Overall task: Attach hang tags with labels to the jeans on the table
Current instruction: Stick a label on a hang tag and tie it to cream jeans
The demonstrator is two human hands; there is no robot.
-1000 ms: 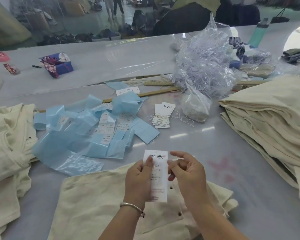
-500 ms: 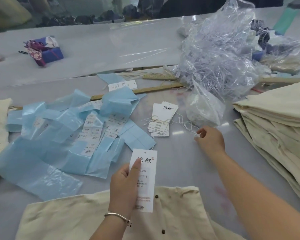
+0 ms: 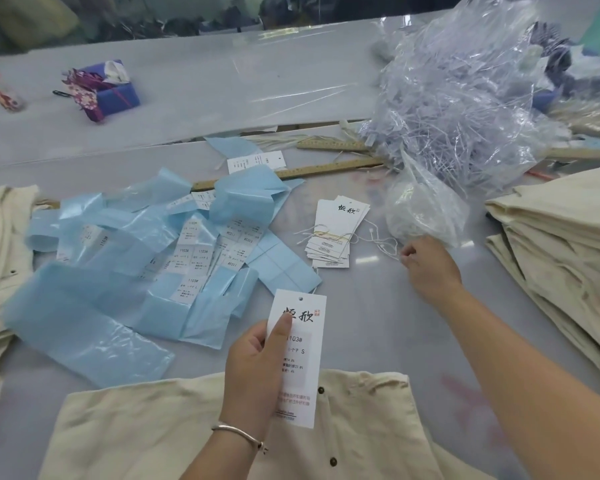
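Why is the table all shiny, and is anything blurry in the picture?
In the head view, overhead lights bounce off the glossy table, leaving white glare streaks; the clear plastic bag glints too. The blue backing sheets at the left edge look smeared, while the hang tag in the left hand stays sharp enough to read.

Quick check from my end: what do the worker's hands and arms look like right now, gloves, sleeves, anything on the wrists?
Both arms are bare, with no sleeves in view. No gloves on either the left hand or the right hand. The left wrist carries a thin silver bangle; the right wrist is bare. No rings are apparent.
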